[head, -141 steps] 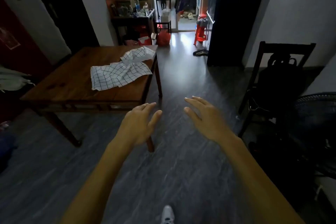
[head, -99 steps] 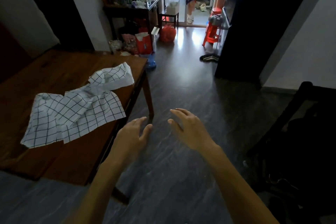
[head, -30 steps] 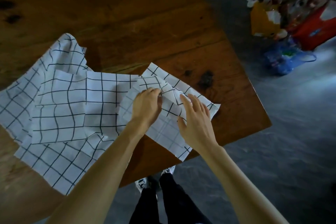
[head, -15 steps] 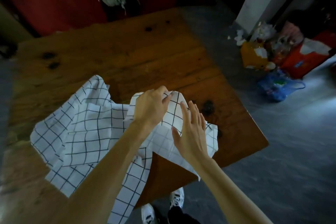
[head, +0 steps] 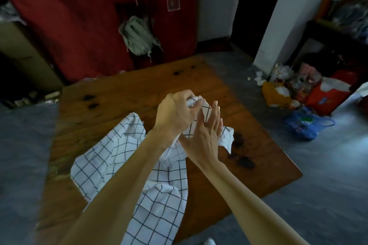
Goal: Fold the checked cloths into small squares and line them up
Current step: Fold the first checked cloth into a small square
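Left hand (head: 175, 114): fingers curled, gripping a bunched edge of white black-checked cloth (head: 205, 112), lifted above brown wooden worktop (head: 123, 93). Right hand (head: 207, 134): fingers straight against it. Second checked cloth (head: 119, 155) lies crumpled, overhanging the near edge.

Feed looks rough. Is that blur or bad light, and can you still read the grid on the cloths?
Head view: dim room, light entering from the right onto the floor; mild motion blur and wide-angle bending at the edges. Grid lines read clearly on the flat cloth. The raised cloth, gripped by the left hand with the right hand flat against it, is softer.
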Demonstrator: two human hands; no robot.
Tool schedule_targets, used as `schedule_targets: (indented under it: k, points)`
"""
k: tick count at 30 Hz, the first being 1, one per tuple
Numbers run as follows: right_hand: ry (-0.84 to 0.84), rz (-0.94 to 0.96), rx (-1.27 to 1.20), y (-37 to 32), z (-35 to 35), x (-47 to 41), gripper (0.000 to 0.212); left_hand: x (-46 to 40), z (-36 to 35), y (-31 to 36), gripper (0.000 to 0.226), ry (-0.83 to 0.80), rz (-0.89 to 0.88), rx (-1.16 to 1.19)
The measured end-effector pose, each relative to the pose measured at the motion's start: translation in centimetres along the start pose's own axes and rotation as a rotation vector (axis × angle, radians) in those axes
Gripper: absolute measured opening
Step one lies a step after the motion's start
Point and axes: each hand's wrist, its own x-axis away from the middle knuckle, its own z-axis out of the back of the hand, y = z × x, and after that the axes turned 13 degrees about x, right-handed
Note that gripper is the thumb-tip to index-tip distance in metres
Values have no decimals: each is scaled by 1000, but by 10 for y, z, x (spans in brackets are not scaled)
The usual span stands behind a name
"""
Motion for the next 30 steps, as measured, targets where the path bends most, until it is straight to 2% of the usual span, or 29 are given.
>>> schedule_targets:
  k: [2,4,6,8,10,15,18,20,23,25,28,30]
  points:
    - [21,13,-32,-10,7,4,72,1,16,0,28,17,3,-4]
    - [58,35,-48,-15,12,6,39,4,31,-4,35,19,-23,-34]
    - [57,30,-59,-13,16,3,20,8,46,-10,50,-52,-73,-121]
    - [56,11,-66,-10,23,-1,25,14,60,-18,64,-175,-65,-213]
    - [70,-2,-77,-8,33,-8,27,21,71,-26,62,-242,-12,-253]
    - [104,40,-48,-5,63,-24,25,32,86,-41,24,-197,55,-358]
    - [135,83,34,0,80,-33,28,32,95,-42,16,-122,73,-380]
    - [172,101,74,1,89,-41,30,29,98,-36,14,-129,84,-371]
    - [227,139,91,-1,99,-54,32,25,94,-25,18,-362,162,-324]
    - [261,158,99,-1,104,-63,31,25,93,-16,32,-469,172,-205]
    - [308,215,95,-2,109,-72,21,24,96,4,65,-479,148,-34]
    - [331,265,78,-3,112,-76,16,20,99,18,65,-396,111,46]
